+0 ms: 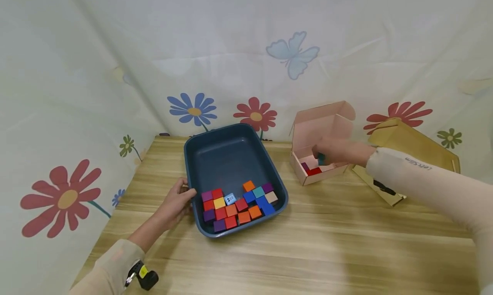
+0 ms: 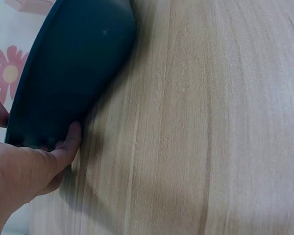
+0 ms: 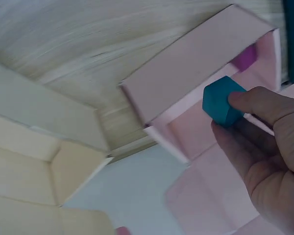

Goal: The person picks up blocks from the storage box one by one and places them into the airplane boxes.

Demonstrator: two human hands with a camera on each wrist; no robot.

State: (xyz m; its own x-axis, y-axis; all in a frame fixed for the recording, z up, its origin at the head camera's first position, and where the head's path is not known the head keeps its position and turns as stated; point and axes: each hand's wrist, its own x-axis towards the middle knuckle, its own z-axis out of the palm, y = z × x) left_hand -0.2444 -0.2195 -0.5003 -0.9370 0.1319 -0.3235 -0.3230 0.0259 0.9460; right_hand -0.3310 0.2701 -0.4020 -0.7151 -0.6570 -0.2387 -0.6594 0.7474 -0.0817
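Note:
My right hand (image 1: 336,150) pinches a teal cube (image 3: 223,101) between thumb and fingers, over the pink cardboard box (image 1: 304,177). Inside that box lie a red block (image 1: 313,171) and a purple block (image 1: 305,166); the hand covers part of the interior. My left hand (image 1: 178,201) grips the left side of a dark blue tray (image 1: 189,166), with fingers against its outer wall (image 2: 71,68). Several coloured cubes, red, purple, orange and blue among them, are gathered in the tray's near end, with a pale blue patterned cube (image 1: 230,199) between them.
To the right of the pink box stands a yellow cardboard box (image 1: 420,143) with its lid up, partly behind the right forearm. A flower-printed curtain (image 1: 231,42) hangs behind and left of the wooden table (image 1: 308,248).

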